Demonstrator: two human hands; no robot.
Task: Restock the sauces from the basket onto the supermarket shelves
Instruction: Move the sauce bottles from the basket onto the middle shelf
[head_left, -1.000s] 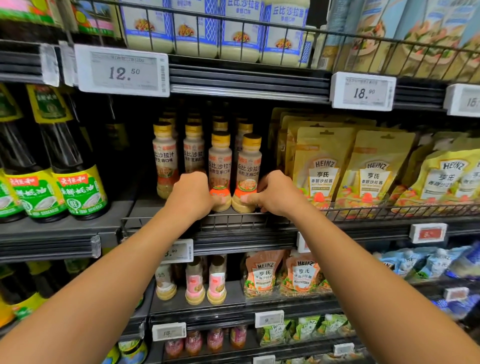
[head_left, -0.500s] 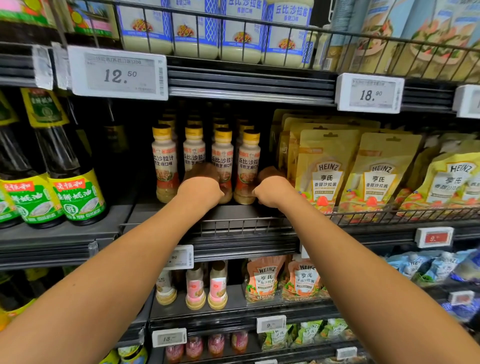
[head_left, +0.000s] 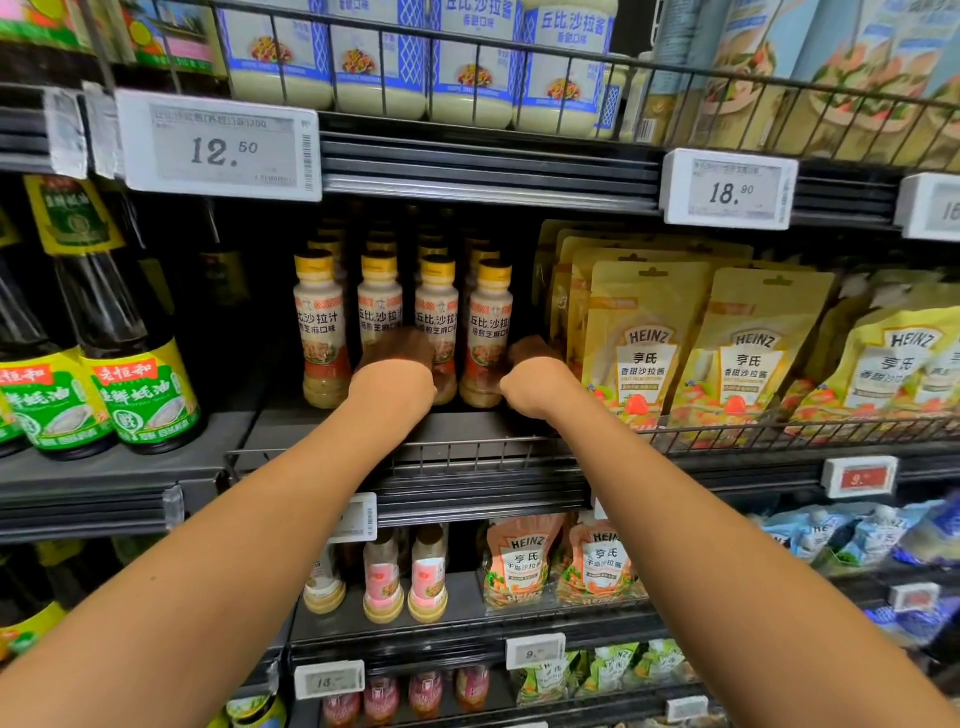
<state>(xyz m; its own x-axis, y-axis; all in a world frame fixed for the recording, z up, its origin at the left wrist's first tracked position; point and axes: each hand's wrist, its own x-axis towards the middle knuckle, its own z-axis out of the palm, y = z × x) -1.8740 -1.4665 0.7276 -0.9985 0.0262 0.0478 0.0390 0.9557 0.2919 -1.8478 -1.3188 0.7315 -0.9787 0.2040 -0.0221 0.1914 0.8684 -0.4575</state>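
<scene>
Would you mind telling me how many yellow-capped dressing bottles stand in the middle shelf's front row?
4, side by side: the leftmost, unobstructed; the second and third, partly behind the left hand; the fourth, beside the right hand. Further rows behind are partly hidden.

The dressing bottles (head_left: 325, 332) by my left fingers (head_left: 400, 345) have yellow caps, creamy beige bodies and white labels with dark characters above an orange-red band. Just right of my right fingers (head_left: 535, 349), the Heinz pouches (head_left: 644, 343) are golden yellow with a white badge and red fruit at the foot. Well left of my left fingers, the oyster sauce bottles (head_left: 140, 384) are near black with green, yellow and red labels. Above my fingers, the jars (head_left: 379, 62) are cream, with a blue-and-white lattice pattern on their labels. The price tags (head_left: 218, 148) are white with black digits.
</scene>
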